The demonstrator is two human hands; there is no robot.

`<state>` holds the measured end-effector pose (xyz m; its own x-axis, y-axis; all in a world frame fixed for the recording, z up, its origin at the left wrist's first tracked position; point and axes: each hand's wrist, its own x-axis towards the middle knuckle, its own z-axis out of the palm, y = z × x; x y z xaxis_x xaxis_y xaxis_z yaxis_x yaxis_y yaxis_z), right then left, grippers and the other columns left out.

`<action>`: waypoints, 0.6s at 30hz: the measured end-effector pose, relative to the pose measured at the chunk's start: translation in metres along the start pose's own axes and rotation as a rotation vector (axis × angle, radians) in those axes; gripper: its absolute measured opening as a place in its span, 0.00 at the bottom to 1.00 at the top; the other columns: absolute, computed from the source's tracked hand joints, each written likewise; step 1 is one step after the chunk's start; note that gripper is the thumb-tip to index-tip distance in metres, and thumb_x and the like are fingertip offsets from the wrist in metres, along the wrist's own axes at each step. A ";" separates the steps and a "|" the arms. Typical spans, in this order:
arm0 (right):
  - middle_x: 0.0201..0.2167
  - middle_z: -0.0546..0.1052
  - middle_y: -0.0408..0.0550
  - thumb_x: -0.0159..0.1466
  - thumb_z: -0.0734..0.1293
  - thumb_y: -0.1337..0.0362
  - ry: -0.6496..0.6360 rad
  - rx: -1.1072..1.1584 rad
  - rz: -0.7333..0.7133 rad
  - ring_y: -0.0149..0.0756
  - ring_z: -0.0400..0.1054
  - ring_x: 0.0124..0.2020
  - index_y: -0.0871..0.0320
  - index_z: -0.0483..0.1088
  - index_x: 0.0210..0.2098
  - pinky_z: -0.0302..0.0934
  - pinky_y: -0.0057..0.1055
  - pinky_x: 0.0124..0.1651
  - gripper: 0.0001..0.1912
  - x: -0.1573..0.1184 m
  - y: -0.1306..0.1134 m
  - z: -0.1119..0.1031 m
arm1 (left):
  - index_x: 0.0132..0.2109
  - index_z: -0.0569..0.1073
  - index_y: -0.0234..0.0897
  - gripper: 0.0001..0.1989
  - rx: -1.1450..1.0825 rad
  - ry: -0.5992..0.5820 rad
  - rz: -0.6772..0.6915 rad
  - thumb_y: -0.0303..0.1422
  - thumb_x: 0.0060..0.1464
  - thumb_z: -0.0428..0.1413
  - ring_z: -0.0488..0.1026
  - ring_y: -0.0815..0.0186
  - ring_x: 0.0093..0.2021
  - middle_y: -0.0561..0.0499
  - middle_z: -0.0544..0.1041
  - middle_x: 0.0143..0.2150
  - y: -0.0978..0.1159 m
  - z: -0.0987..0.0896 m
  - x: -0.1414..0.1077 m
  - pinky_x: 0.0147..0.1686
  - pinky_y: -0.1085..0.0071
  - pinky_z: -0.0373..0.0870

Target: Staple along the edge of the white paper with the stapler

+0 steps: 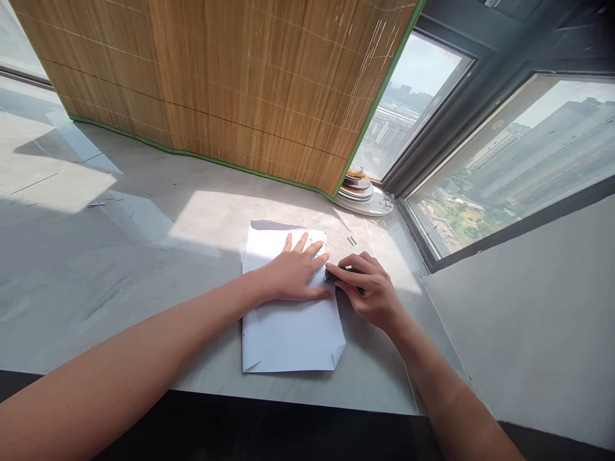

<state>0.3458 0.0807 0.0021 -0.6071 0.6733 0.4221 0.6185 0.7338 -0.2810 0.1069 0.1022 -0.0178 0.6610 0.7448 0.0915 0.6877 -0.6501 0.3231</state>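
Note:
A stack of white paper (pixel 293 336) lies on the pale stone sill, its lower corners creased or folded up. Some print shows near its upper right part. My left hand (pixel 298 272) rests flat on the paper with the fingers spread, pressing on it and holding nothing. At the paper's right edge, my right hand (pixel 369 288) is closed around a small black stapler (pixel 331 275); most of its body is hidden by my fingers. Just beyond that hand lie short strips of staples (pixel 352 241).
A bamboo blind (pixel 230 83) with green edging hangs over the far side of the sill (pixel 144 275). Stacked plates (pixel 358 192) stand in the corner by the windows (pixel 519 166). Small dark bits (pixel 98 204) lie at the left. A white wall (pixel 533 320) rises at the right.

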 end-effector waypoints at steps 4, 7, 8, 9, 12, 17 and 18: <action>0.42 0.79 0.48 0.70 0.66 0.74 -0.058 -0.169 -0.044 0.42 0.66 0.40 0.44 0.78 0.59 0.57 0.40 0.41 0.25 0.002 -0.008 0.003 | 0.76 0.61 0.39 0.43 0.000 -0.014 -0.001 0.59 0.64 0.53 0.42 0.27 0.78 0.33 0.53 0.79 0.001 -0.002 0.000 0.70 0.26 0.41; 0.40 0.79 0.48 0.68 0.66 0.75 -0.091 -0.247 -0.070 0.42 0.66 0.39 0.45 0.77 0.61 0.54 0.40 0.40 0.27 0.004 -0.010 0.004 | 0.76 0.61 0.41 0.42 -0.009 -0.024 0.000 0.59 0.64 0.54 0.41 0.30 0.79 0.35 0.53 0.80 0.001 -0.004 0.000 0.72 0.29 0.42; 0.41 0.79 0.48 0.69 0.66 0.74 -0.085 -0.236 -0.071 0.42 0.66 0.39 0.45 0.77 0.62 0.55 0.40 0.40 0.27 0.003 -0.009 0.004 | 0.76 0.61 0.41 0.42 -0.012 -0.027 0.000 0.59 0.64 0.54 0.40 0.30 0.79 0.36 0.52 0.80 0.001 -0.004 0.000 0.72 0.29 0.42; 0.42 0.79 0.48 0.69 0.66 0.73 -0.072 -0.208 -0.067 0.42 0.66 0.40 0.44 0.76 0.63 0.57 0.40 0.41 0.26 0.003 -0.006 0.002 | 0.76 0.60 0.41 0.42 -0.013 -0.029 0.001 0.59 0.64 0.53 0.40 0.30 0.79 0.36 0.52 0.80 0.001 -0.005 0.000 0.72 0.29 0.42; 0.45 0.79 0.48 0.71 0.68 0.68 -0.056 -0.084 -0.054 0.43 0.68 0.42 0.42 0.72 0.66 0.64 0.40 0.45 0.26 -0.002 0.009 -0.007 | 0.76 0.59 0.41 0.44 -0.004 -0.035 0.004 0.61 0.64 0.53 0.40 0.30 0.79 0.35 0.52 0.80 0.000 -0.006 0.000 0.71 0.28 0.41; 0.47 0.78 0.50 0.69 0.70 0.62 -0.113 0.136 0.043 0.44 0.72 0.45 0.46 0.62 0.73 0.70 0.41 0.48 0.34 -0.010 0.036 -0.022 | 0.77 0.59 0.41 0.45 0.014 -0.039 0.012 0.62 0.64 0.52 0.41 0.30 0.79 0.35 0.51 0.80 -0.002 -0.008 0.000 0.71 0.28 0.42; 0.46 0.79 0.50 0.69 0.71 0.62 -0.134 0.156 0.058 0.44 0.72 0.46 0.48 0.65 0.71 0.70 0.40 0.48 0.31 -0.011 0.040 -0.023 | 0.77 0.59 0.41 0.44 0.013 -0.036 0.013 0.62 0.64 0.52 0.41 0.31 0.79 0.35 0.52 0.80 -0.002 -0.008 0.000 0.71 0.29 0.42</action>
<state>0.3885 0.1009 0.0062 -0.6397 0.7134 0.2862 0.5763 0.6915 -0.4356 0.1032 0.1051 -0.0113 0.6799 0.7307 0.0613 0.6829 -0.6615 0.3099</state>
